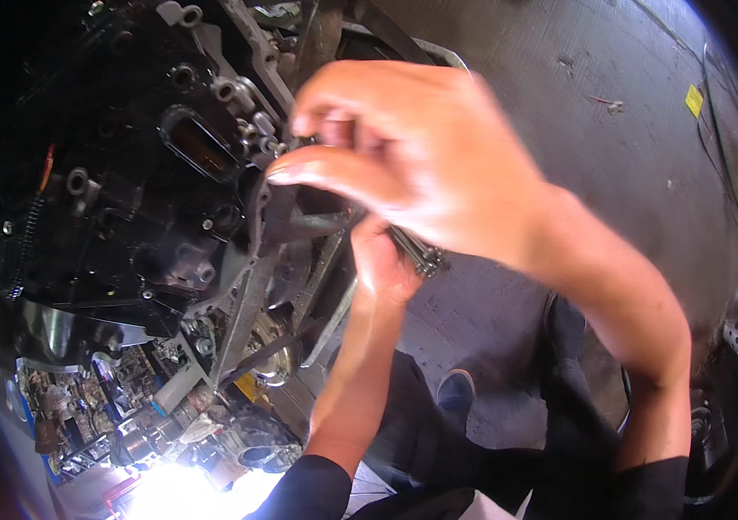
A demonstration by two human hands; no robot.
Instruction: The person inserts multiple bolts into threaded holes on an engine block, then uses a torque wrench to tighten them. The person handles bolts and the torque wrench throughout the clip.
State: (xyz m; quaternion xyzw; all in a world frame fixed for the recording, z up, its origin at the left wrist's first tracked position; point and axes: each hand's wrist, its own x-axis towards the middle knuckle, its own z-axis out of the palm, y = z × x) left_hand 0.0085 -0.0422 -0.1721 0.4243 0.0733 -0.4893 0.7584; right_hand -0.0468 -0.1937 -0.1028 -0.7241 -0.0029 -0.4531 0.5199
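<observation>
Right hand (442, 160) overlaps left hand (382, 264), whose bolts (419, 252) slant lower-right.

Grey floor (598, 160), glaring white light (182, 496)

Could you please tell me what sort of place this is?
Probably a mechanical workshop: I see a big dark machine, likely an engine, metal parts crowded at lower left, and long bolts in the left hand.
</observation>
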